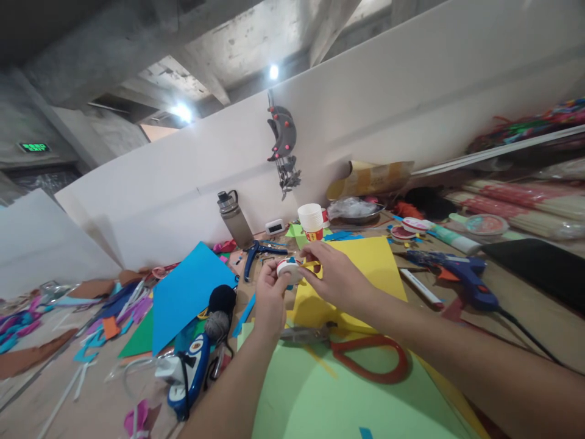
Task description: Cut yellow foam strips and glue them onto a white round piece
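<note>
Head view shows the left hand [269, 299] curled around a small white tape roll [289, 269], gripping it. Right hand [336, 274] pinches the roll's far edge with fingertips, above yellow paper [375, 262] on the worktop [516, 299].

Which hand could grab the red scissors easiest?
Probably the right hand: it only pinches a yellow strip, and the red scissors lie under its forearm. The left hand grips the small white roll.

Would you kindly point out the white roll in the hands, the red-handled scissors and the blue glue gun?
white roll [289, 268], head view, its white face
red-handled scissors [339, 350], head view, handle near the pivot
blue glue gun [461, 268], head view, its body
</note>
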{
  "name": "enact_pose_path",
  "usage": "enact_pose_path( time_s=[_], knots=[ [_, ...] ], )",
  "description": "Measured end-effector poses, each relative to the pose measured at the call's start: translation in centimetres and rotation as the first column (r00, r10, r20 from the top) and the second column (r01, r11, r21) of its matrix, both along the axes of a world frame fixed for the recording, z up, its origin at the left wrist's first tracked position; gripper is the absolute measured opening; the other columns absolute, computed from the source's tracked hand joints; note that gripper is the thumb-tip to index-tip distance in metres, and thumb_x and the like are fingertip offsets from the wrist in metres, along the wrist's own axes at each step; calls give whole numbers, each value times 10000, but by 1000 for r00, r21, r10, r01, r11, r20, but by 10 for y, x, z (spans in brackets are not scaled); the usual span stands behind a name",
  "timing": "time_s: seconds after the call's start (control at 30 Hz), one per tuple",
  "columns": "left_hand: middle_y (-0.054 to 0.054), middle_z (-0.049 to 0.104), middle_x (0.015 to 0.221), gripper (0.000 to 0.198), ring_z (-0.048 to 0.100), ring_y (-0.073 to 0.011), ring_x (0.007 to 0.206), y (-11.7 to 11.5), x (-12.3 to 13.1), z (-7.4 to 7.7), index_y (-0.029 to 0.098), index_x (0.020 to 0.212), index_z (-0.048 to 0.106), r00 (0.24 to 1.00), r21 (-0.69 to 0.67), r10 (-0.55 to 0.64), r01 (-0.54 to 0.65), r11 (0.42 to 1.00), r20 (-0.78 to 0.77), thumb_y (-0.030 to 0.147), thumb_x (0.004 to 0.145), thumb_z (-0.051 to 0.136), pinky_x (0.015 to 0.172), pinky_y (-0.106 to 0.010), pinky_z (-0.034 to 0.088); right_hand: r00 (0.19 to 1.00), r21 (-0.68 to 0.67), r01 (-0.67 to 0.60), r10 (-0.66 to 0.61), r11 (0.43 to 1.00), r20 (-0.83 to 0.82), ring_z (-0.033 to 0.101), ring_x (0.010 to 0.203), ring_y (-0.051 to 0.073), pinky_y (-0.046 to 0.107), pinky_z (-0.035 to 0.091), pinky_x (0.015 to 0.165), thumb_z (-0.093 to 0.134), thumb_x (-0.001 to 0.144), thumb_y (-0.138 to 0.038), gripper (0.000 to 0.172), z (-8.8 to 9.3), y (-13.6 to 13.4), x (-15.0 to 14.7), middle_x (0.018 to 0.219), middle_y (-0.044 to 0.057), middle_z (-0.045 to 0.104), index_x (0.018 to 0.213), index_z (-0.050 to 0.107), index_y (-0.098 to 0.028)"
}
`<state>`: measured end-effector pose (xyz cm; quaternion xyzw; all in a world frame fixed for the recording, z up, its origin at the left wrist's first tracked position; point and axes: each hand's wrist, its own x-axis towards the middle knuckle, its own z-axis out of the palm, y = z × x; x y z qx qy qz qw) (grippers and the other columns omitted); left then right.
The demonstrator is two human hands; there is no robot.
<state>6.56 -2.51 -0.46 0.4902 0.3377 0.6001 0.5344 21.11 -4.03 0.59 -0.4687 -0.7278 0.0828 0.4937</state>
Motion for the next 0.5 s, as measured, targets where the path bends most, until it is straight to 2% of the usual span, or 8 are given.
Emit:
enact_pose_path(
  time_s=[0.23,0.5],
  knots=[
    [3,619,810,250,568,-99,717,0,-1,2,177,863,568,1000,-28,10,-10,1000,10,215,642,678,663,-207,426,998,-4,-52,52,999,-39,577,817,182,296,467,689,603,788,-200,185,1,1,1,928,59,609,954,520,-203],
    [-15,634,824,285,583,-107,716,-1,0,-2,170,893,572,999,-17,17,-18,1000,-51,269,664,710,665,-216,448,996,5,-17,18,1000,-92,583,810,186,300,473,683,571,788,-183,145,1,3,2,891,56,611,920,515,-204]
  ],
)
